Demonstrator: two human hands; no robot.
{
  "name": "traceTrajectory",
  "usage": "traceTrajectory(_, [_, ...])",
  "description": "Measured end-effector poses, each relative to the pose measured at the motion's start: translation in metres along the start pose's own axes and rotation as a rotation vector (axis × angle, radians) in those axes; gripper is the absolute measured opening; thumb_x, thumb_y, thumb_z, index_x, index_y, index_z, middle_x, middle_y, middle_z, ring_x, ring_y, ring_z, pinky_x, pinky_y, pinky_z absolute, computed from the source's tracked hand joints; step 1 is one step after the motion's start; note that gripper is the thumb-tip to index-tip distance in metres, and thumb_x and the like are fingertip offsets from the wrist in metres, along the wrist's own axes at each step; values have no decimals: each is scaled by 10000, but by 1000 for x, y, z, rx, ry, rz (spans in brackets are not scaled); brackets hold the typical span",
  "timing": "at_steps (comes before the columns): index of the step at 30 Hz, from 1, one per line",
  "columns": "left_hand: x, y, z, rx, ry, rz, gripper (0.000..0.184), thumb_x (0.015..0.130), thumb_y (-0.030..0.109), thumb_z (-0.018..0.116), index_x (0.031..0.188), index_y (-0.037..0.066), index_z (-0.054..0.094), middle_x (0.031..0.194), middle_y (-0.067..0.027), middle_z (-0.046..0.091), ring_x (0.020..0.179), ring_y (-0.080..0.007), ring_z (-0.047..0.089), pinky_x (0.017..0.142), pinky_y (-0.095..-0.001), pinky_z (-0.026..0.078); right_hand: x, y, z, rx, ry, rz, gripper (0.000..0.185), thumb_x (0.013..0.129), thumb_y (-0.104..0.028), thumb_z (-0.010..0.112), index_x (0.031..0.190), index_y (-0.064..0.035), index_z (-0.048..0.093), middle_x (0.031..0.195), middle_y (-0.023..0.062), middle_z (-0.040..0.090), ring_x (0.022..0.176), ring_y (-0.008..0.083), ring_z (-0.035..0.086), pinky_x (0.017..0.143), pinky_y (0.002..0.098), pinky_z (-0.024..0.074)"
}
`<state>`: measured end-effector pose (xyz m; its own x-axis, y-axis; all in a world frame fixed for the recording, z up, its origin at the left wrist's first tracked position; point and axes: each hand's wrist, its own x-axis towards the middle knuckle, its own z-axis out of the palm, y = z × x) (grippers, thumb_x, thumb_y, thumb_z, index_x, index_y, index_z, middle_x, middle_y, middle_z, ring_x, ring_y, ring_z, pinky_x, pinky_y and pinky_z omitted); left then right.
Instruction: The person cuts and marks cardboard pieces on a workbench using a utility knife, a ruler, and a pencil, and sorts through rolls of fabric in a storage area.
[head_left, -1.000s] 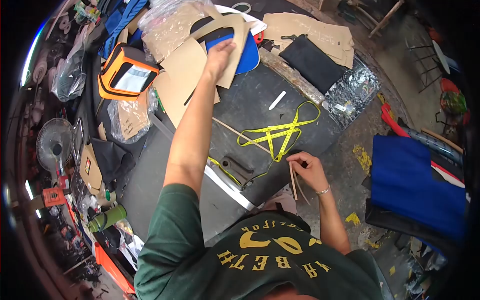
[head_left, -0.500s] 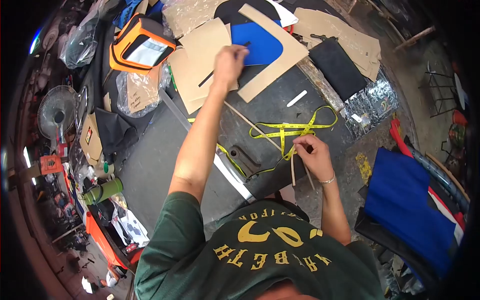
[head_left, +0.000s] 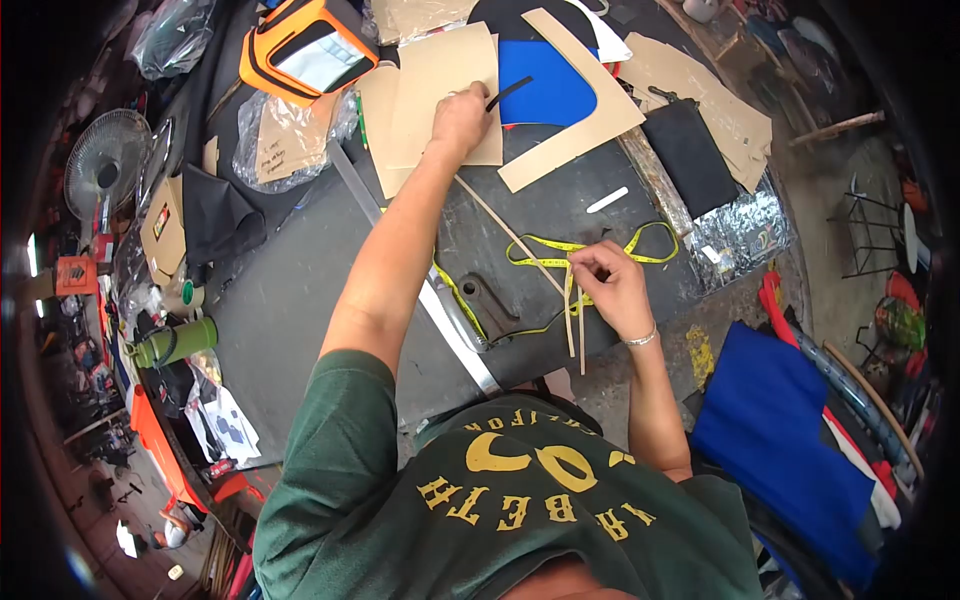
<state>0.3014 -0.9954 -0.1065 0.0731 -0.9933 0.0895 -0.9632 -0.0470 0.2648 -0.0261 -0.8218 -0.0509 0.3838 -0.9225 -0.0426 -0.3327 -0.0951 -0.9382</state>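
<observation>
My left hand is closed over the tan cardboard sheets, with a short black strip sticking out from its fingers across the blue piece. That blue piece lies partly under an angled cardboard template. Lower right, my right hand pinches thin tan strips whose ends hang down. One long tan strip runs up-left from near its fingertips. A yellow measuring tape loops on the dark table behind this hand.
A metal ruler and a dark metal tool lie near the table's front. A white marker-like stick is farther back. An orange bag stands at upper left, a green bottle at left. Blue fabric hangs at right.
The whole view has shifted. The black strip no longer shows below my left hand and now reaches farther over the blue piece. My right hand has moved slightly left with the tan strips.
</observation>
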Motion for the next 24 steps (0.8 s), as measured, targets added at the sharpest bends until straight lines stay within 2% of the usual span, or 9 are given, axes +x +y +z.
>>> traceTrajectory(3, [-1, 5, -3, -49, -46, -28, 357, 866, 164, 722, 1194, 51, 635, 1056, -204, 750, 1039, -391, 709, 946, -484, 542, 0, 0, 4, 42, -17, 40, 121, 868, -24, 752, 987, -37, 741, 874, 58, 683, 739, 133, 663, 660, 268, 509])
traceTrajectory(7, [-34, 32, -28, -314, 227, 155, 263, 840, 132, 710, 1091, 62, 743, 1004, -204, 739, 967, -375, 701, 914, -464, 547, 2, -6, 0, 30, 20, 69, 101, 873, -17, 732, 974, -24, 736, 857, 56, 685, 722, 114, 661, 650, 265, 509])
traceTrajectory(11, [-126, 76, -73, -755, -34, 201, 209, 940, 102, 659, 1114, 74, 771, 958, -135, 691, 924, -245, 680, 886, -366, 542, 12, -8, -5, -32, 65, 34, 74, 873, -10, 716, 945, -14, 734, 837, 59, 702, 697, 102, 662, 641, 264, 515])
traceTrajectory(13, [-176, 88, -88, -843, -215, 105, 190, 994, 164, 673, 1139, 83, 765, 1069, -132, 702, 1030, -220, 686, 902, -368, 552, 19, -11, 3, 1, 12, 57, 124, 872, 0, 720, 995, -12, 711, 829, 67, 721, 703, 90, 665, 651, 260, 525])
traceTrajectory(15, [-224, 83, -68, -1014, -191, 136, 210, 1022, 208, 672, 1172, 84, 752, 1173, -129, 702, 1135, -223, 672, 894, -355, 573, 23, -23, 20, 67, -58, 77, 159, 875, -7, 738, 1028, -18, 699, 822, 66, 726, 710, 87, 667, 657, 259, 528])
traceTrajectory(17, [-263, 77, -66, -1459, -410, -189, 210, 1036, 163, 649, 1207, 74, 734, 1271, -124, 673, 1142, -239, 678, 889, -361, 599, 25, -32, 45, 159, -139, -18, 193, 883, -79, 805, 1038, -39, 696, 827, 43, 742, 755, 90, 684, 669, 258, 533])
traceTrajectory(18, [-274, 78, -77, -1489, -465, -275, 219, 1050, 115, 615, 1237, 44, 706, 1299, -114, 655, 1078, -226, 700, 892, -357, 613, 27, -41, 55, 144, -205, 0, 189, 887, -87, 804, 1036, -36, 699, 851, 48, 747, 776, 96, 690, 684, 261, 540])
traceTrajectory(19, [-292, 75, -72, -1619, -441, -393, 229, 1055, 99, 601, 1249, 13, 687, 1277, -106, 656, 1024, -226, 713, 917, -385, 618, 26, -47, 65, 128, -269, 25, 185, 891, -95, 802, 1034, -34, 701, 876, 53, 751, 796, 102, 696, 700, 263, 546])
traceTrajectory(24, [-348, 71, -69, -1852, -19, -474, 217, 1058, 92, 596, 1225, -15, 683, 1193, -91, 688, 1053, -207, 690, 980, -396, 592, 20, -53, 122, 412, -483, 79, 175, 901, -110, 790, 1027, -19, 710, 917, 41, 743, 849, 112, 693, 766, 281, 561])
